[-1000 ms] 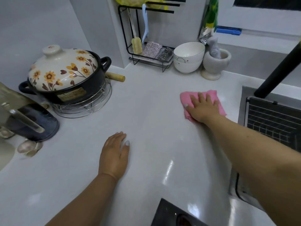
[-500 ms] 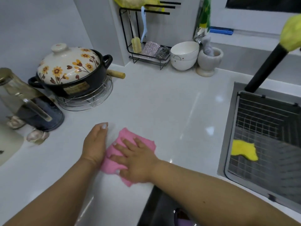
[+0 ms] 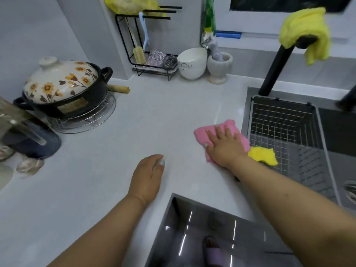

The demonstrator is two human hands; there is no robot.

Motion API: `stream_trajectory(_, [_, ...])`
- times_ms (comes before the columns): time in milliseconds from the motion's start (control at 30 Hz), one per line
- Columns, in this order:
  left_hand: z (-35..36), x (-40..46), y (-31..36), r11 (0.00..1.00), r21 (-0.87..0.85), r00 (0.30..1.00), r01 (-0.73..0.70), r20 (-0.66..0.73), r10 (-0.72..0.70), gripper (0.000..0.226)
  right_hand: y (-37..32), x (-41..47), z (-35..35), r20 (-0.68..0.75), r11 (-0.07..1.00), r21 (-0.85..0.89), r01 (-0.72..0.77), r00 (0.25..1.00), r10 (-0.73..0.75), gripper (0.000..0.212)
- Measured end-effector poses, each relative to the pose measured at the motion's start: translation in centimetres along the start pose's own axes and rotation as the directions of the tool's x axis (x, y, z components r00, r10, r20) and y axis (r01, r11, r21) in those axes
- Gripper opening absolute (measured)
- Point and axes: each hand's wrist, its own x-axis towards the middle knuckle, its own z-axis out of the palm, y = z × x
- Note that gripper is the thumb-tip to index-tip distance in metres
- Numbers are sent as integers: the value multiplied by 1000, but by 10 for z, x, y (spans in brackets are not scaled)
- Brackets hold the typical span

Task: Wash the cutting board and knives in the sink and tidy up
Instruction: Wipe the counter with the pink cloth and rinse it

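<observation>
Pink cloth [image 3: 221, 134] under flat right hand [image 3: 226, 149] (fingers spread, grasping nothing); left hand [image 3: 148, 175] rests released on worktop [image 3: 154, 116]. Wipe with even, overlapping strokes.

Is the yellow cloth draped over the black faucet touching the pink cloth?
No: the yellow cloth hangs on the black faucet, apart from the pink cloth lying on the counter.

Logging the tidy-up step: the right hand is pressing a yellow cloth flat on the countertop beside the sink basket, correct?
Not quite: the head view shows the right hand pressing a pink cloth on the countertop; the yellow cloth lies in the sink basket.
</observation>
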Motion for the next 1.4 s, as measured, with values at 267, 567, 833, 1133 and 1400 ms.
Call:
stream_trajectory(267, [8, -4, 31, 999, -31, 999, -9, 40, 11, 40, -69, -92, 27, -6, 902, 54, 429, 903, -429, 55])
stream_trajectory(567, [42, -10, 89, 988, -130, 975, -84, 196, 108, 23, 25, -167, 41, -49, 873, 263, 411, 909, -413, 49])
stream_trajectory(833, [75, -24, 131, 978, -172, 920, -119, 351, 174, 22, 106, -231, 20, 36, 785, 620, 3, 999, -32, 37])
stream_trajectory(1133, [89, -32, 182, 919, -389, 827, 64, 536, 169, 25, 118, -231, -39, 217, -636, 750, -179, 976, -20, 40])
stream_trajectory(1400, [87, -17, 203, 654, -499, 572, 568, 811, 122, 23, 124, -207, -44, 233, -745, 657, -115, 971, 56, 60])
